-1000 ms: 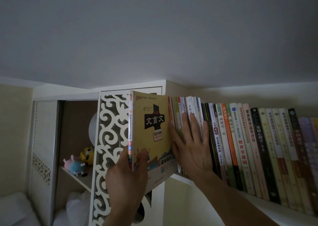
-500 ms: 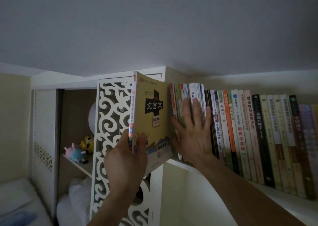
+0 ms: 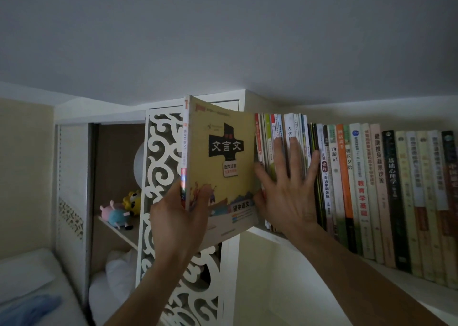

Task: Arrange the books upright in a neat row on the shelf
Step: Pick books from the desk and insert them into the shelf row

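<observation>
High on a white wall shelf [image 3: 257, 229], upright book spines [image 3: 357, 177] are steadied by the right hand's [image 3: 288, 191] spread fingers [image 3: 293, 157]. Just beside them, a yellow paperback [image 3: 220, 162] is pinched by the left hand [image 3: 178, 214], likely for insertion.

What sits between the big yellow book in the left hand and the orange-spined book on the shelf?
In the head view, between the yellow book and the orange-spined book stands a run of thin upright books, with the right hand spread flat against them.
</observation>
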`<move>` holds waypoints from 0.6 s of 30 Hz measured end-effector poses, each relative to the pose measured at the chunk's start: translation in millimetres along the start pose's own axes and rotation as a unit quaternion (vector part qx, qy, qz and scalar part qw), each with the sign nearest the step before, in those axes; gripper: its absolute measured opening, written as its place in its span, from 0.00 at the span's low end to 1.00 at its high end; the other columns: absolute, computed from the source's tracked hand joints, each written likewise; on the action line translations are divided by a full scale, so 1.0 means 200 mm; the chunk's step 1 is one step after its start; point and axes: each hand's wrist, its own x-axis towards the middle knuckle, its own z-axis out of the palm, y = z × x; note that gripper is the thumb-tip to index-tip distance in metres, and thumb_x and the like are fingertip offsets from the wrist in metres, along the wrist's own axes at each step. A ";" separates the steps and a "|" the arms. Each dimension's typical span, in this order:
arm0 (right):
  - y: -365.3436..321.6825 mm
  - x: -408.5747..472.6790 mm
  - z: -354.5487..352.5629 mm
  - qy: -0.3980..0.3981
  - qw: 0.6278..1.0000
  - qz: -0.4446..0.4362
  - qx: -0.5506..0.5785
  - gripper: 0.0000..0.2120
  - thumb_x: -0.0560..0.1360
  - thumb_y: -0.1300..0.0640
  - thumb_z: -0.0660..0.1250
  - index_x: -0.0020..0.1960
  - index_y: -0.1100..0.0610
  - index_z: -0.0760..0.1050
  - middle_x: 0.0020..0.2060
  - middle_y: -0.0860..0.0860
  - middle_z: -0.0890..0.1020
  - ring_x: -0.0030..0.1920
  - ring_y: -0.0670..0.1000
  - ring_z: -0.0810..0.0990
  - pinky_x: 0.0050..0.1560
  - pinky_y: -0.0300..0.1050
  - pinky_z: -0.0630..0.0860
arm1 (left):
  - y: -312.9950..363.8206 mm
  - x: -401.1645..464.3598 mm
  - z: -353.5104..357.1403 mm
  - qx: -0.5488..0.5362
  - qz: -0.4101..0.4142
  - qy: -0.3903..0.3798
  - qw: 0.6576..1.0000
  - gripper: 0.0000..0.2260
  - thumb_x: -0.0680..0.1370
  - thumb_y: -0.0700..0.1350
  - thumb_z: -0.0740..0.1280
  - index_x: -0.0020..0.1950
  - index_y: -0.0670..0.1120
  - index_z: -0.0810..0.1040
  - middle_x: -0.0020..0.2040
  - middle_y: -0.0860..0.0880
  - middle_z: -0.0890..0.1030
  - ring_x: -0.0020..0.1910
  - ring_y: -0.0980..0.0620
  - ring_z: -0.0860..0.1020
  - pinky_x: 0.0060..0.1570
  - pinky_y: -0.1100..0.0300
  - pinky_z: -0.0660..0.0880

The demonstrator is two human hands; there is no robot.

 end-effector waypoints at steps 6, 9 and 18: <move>0.00 0.00 0.00 0.003 1.000 0.001 -0.008 0.37 0.76 0.33 0.57 0.81 0.46 0.57 0.81 0.65 0.45 0.80 0.70 0.41 0.72 0.79 0.44 | -0.05 0.12 -0.03 0.006 -0.016 -0.023 1.000 0.05 0.80 0.51 0.70 0.47 0.52 0.81 0.40 0.59 0.84 0.36 0.56 0.83 0.34 0.51 0.83; 0.00 0.00 -0.01 -0.002 1.000 0.004 -0.008 0.39 0.75 0.33 0.57 0.82 0.46 0.54 0.81 0.65 0.45 0.80 0.69 0.41 0.72 0.79 0.44 | -0.05 0.12 -0.10 0.034 0.019 -0.026 0.999 0.06 0.80 0.52 0.70 0.47 0.51 0.82 0.39 0.59 0.83 0.34 0.57 0.82 0.29 0.54 0.81; -0.03 0.03 -0.05 -0.019 1.000 0.018 -0.014 0.38 0.76 0.33 0.56 0.81 0.46 0.56 0.81 0.64 0.50 0.80 0.70 0.47 0.71 0.79 0.43 | 0.00 0.03 -0.09 0.055 0.028 -0.049 0.997 0.11 0.79 0.50 0.71 0.38 0.57 0.75 0.34 0.58 0.81 0.31 0.58 0.80 0.27 0.63 0.73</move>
